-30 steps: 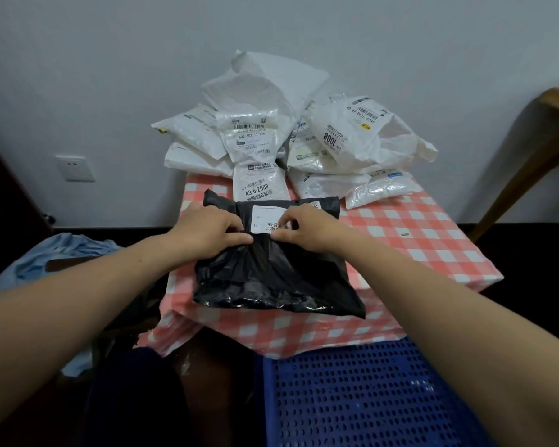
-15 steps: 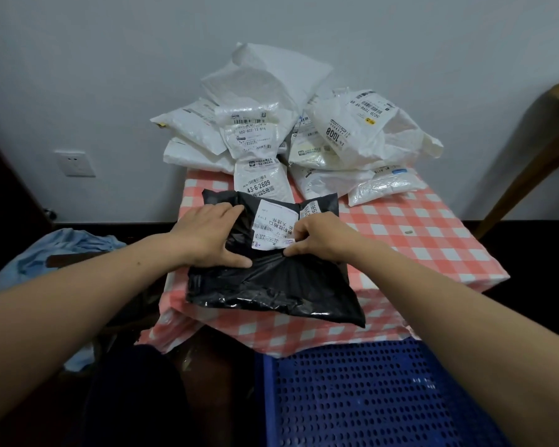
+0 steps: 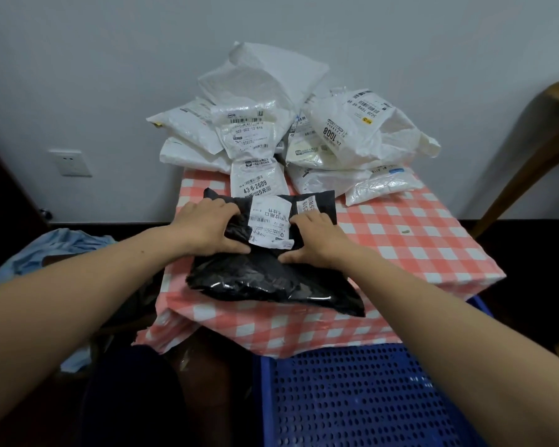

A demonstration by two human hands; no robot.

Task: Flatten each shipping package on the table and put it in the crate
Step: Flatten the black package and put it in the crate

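At the centre of the frame, a black glossy plastic shipping package [image 3: 271, 279] lies on the table [image 3: 417, 240], which is covered by a red-and-white checked cloth. The package's near edge reaches almost to the table's front. The left hand [image 3: 207, 227] and the right hand [image 3: 317, 241] sit on its far half, either side of a white printed paper label [image 3: 270, 221]. Each grip is narrow and holds the package: the fingers curl over a raised ridge of the plastic and the thumb lies along the near side of that ridge, so the film is pinched between them. The near half bulges and wrinkles, so the package is not flat yet.

The step in hand, as I judge it, is flattening this package. The move to the blue perforated plastic crate [image 3: 352, 398], at the lower right of the frame, is yet to come. The next move likely calls for letting go of the bunched ridge and pressing with flat palms from the middle toward the edges, so that trapped air or soft contents spread evenly. The slick film may slide on the cloth, so one hand should anchor it. After that the package has to be lifted and brought down toward the lower right into the crate. In the upper middle of the frame, a heap of white plastic mailer packages [image 3: 271, 130] lies against the wall, untouched.
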